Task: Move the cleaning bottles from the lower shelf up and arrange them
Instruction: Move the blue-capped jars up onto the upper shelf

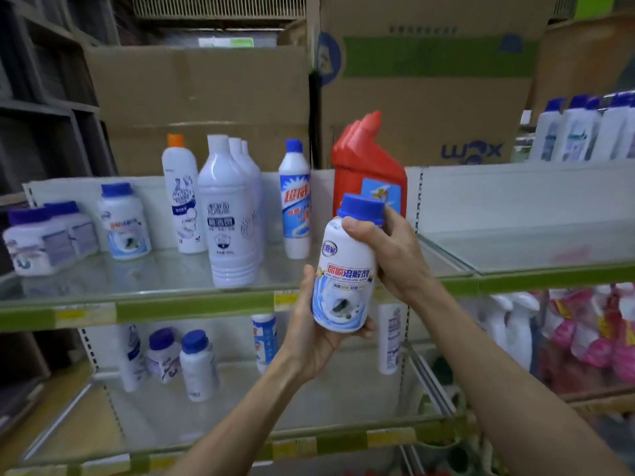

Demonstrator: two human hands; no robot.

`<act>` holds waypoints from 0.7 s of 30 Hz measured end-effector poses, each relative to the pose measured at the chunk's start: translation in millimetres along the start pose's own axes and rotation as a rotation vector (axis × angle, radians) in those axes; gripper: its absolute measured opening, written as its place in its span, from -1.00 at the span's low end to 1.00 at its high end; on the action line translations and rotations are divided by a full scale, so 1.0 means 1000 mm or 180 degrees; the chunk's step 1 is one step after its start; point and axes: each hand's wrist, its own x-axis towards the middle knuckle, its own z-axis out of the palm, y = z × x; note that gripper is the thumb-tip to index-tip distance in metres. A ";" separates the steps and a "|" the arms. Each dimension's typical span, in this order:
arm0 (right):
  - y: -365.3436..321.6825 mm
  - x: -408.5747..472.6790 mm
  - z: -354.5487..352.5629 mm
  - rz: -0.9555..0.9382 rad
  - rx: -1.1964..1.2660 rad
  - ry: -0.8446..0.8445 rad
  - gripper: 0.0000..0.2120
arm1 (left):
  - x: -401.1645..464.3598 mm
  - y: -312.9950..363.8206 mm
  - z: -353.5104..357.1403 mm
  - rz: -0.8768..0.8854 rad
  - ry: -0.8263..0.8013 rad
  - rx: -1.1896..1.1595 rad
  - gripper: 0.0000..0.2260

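I hold a white bottle with a blue cap (347, 269) upright in front of the upper shelf edge. My left hand (316, 331) cups its base and my right hand (388, 249) grips its neck and shoulder. On the upper glass shelf (103, 280) stand similar blue-capped jars (124, 221), an orange-capped white bottle (182, 197), tall white bottles (230, 214), a slim blue-capped bottle (294, 201) and red bottles (367, 159). The lower shelf (309, 400) carries several white bottles, among them two blue-capped ones (197, 365).
Cardboard boxes (206, 104) stand behind the upper shelf. To the right, the upper shelf section (536, 249) is bare glass, with white bottles (584, 128) farther back. Spray bottles and pink refill packs (591, 331) fill the lower right section.
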 end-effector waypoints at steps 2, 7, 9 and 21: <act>-0.011 0.015 0.007 0.0082 -0.0046 -0.0020 -0.60 | 0.007 0.016 0.006 0.0092 0.0128 0.0061 -0.33; -0.024 0.040 0.026 0.0078 -0.0111 0.0069 -0.50 | 0.016 0.045 0.005 0.0429 0.0534 0.0257 -0.33; -0.021 0.047 0.034 -0.0033 -0.0106 0.0281 -0.50 | 0.019 0.050 0.000 0.0631 0.0813 0.0392 -0.35; -0.021 0.072 0.068 0.0260 0.0758 0.0142 -0.88 | -0.002 0.073 -0.017 0.0999 0.0895 0.0959 -0.22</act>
